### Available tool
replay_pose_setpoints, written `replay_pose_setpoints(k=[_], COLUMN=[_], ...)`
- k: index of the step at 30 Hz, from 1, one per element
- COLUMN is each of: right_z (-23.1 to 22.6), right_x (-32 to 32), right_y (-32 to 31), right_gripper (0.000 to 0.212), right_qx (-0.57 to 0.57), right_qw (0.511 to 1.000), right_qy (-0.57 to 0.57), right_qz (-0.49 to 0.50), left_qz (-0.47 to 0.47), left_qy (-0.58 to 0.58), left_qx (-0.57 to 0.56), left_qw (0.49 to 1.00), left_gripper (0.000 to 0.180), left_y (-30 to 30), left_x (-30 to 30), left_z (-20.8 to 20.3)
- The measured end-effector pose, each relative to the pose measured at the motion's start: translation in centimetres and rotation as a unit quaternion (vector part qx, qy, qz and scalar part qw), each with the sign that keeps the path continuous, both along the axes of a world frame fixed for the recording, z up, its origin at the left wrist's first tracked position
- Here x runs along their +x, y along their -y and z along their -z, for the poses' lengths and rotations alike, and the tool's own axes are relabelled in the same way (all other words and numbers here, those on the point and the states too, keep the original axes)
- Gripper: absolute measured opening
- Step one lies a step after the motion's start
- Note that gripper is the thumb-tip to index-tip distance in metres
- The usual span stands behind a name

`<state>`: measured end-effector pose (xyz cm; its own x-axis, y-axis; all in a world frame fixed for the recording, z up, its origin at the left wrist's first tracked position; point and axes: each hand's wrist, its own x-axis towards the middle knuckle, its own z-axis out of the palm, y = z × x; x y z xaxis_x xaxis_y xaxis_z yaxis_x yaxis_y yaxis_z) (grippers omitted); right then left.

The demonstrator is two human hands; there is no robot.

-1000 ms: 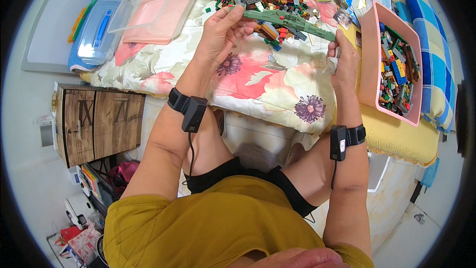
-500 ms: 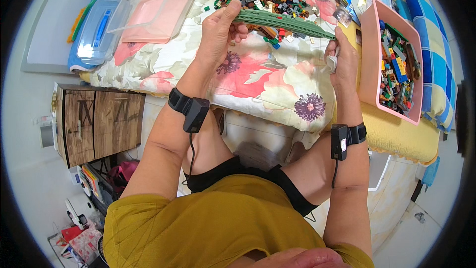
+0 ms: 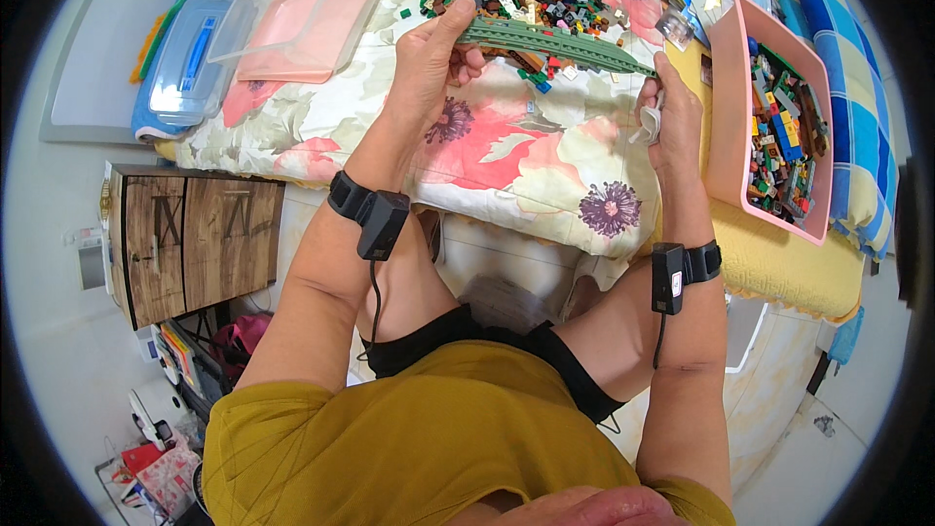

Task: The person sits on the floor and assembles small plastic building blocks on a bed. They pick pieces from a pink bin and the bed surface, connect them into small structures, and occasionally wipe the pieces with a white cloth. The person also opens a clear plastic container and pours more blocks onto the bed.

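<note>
Both my hands hold a long, narrow green toy-brick piece stretched between them above the bed. It tapers at its right end and has ridged detail along its length. My left hand is closed on the wider left end, thumb on top. At the pointed right end, my right hand pinches the tip. A small crumpled white item, perhaps cloth or tissue, is tucked in the right fingers. Just beyond the piece lies a loose pile of mixed toy bricks, partly hidden behind it.
A pink bin of bricks stands at right beside a blue checked pillow. Flat packets lie at the back right. Left are a clear box, a pink lid and a blue-handled case. The bed has a floral cover.
My hands and the green piece stay almost in place. The piece looks slightly turned between my hands, its ridged side showing a little differently.
</note>
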<state>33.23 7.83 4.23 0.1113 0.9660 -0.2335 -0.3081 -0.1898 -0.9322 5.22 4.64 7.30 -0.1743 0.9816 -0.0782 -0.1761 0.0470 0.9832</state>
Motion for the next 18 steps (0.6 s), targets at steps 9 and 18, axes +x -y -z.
replay_pose_setpoints(k=[9, 18], right_z=[0.18, 0.00], right_x=[-0.01, -0.12], right_y=[-0.11, 0.02], right_gripper=[0.031, 0.029], right_qx=[-0.008, -0.008], right_qw=[0.999, 0.999], right_qy=[-0.030, -0.038], right_qz=[0.015, 0.014], left_qz=[-0.011, -0.005], left_qy=[0.009, 0.011], left_qx=[-0.014, -0.032], left_qw=[1.000, 0.999], left_gripper=[0.046, 0.046], left_y=[-0.05, -0.06], left_x=[0.37, 0.31], left_z=[0.16, 0.22])
